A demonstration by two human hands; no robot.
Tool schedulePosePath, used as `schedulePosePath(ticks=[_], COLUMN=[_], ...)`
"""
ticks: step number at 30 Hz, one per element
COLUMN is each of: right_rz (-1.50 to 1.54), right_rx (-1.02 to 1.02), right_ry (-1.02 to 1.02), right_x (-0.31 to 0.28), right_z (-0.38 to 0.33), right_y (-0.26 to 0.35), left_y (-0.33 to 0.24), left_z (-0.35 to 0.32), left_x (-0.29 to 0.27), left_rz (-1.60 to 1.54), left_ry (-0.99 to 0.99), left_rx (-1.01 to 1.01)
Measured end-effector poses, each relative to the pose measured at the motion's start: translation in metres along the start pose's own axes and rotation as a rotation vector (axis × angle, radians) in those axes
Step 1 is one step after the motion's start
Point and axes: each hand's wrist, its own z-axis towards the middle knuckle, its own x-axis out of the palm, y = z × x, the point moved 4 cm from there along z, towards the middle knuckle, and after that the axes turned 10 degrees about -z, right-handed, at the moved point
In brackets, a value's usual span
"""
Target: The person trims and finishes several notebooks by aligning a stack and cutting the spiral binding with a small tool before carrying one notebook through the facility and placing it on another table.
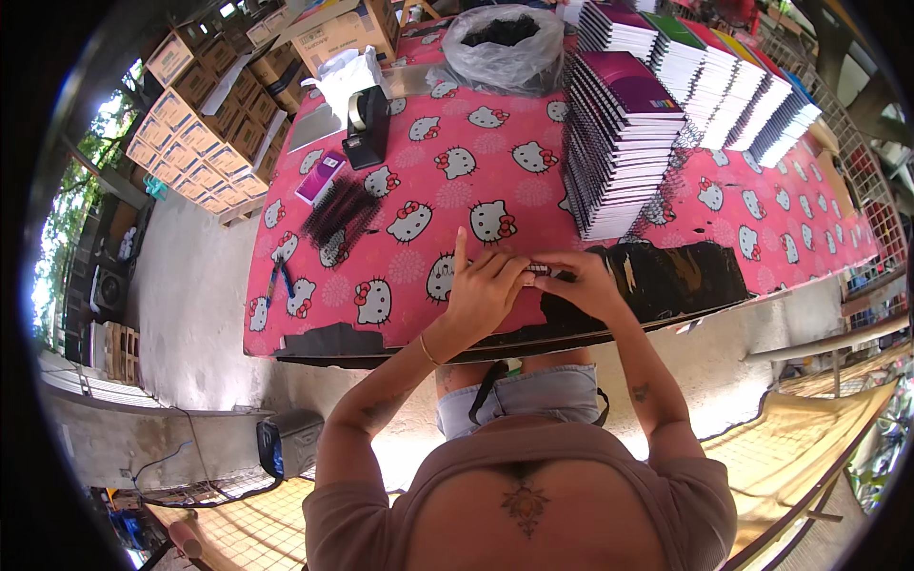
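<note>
Small strip-like piece [539,269], too tiny to identify, is sitting at the near edge of the pink cat-print tablecloth [476,181]. Both hands are pinching it: left hand [484,290] with its index finger sticking up, right hand [583,284] curling over the other end. Further back a black tape dispenser [367,126] and stacked spiral notebooks [619,143] are sitting, then a bag of black stuff [503,48].
</note>
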Motion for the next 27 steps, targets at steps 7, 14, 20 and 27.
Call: schedulePosePath(ticks=[7,14,20,27], right_rz=[0.012,-0.11,-0.362,-0.259], right_rx=[0.072,-0.123,-0.221,-0.196], right_ry=[0.134,0.202,0.005,-0.502], right_x=[-0.018,-0.022,-0.014,-0.037], right_z=[0.006,0.014,0.011,-0.001], right_y=[-0.008,0.011,0.031,0.097], left_y=[0.0,0.0,-0.002,-0.033], left_z=[0.005,0.007,0.007,0.046], left_x=[0.0,-0.011,-0.009,-0.06], left_rz=[-0.067,-0.095,-0.097,-0.388], left_ry=[-0.035,0.021,0.083,0.05], left_rx=[0.018,0.049,0.082,-0.244])
